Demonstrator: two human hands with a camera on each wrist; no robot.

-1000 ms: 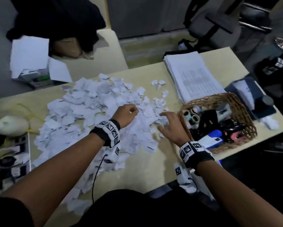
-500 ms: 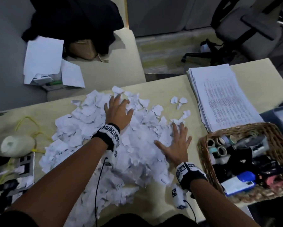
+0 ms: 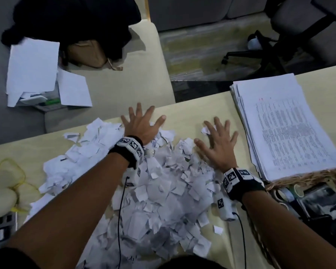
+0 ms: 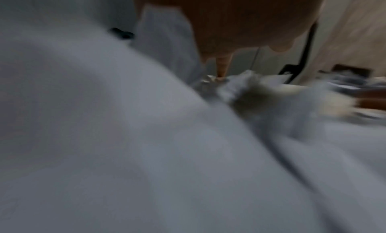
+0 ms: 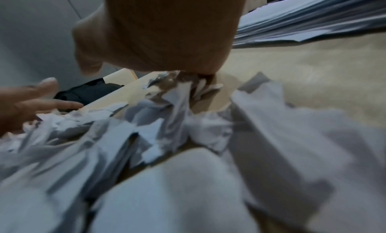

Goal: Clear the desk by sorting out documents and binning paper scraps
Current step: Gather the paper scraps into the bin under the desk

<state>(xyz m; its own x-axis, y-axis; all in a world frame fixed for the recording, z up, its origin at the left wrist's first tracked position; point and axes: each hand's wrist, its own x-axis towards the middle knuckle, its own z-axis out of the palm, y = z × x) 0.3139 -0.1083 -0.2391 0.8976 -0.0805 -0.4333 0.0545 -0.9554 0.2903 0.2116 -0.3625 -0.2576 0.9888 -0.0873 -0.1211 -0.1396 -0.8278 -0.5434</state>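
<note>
Tabletop (image 3: 192, 113): pale yellow laminate look, matt, smooth, faint grain. Paper scraps (image 3: 159, 183): thin white paper, matt, ragged torn edges, some creased, some with grey print. Document stack (image 3: 285, 129): flat printed white sheets, matt, edges slightly fanned. Basket (image 3: 307, 176): woven straw-like fibre, rough, frayed rim. Wristbands (image 3: 131, 147): black cloth strap, white hard plastic blocks with printed black-and-white markers. Cable (image 3: 122, 210): thin black, smooth sheath. Yellow cord (image 3: 11, 164): thin, slightly glossy. Left wrist view too blurred for finish.
</note>
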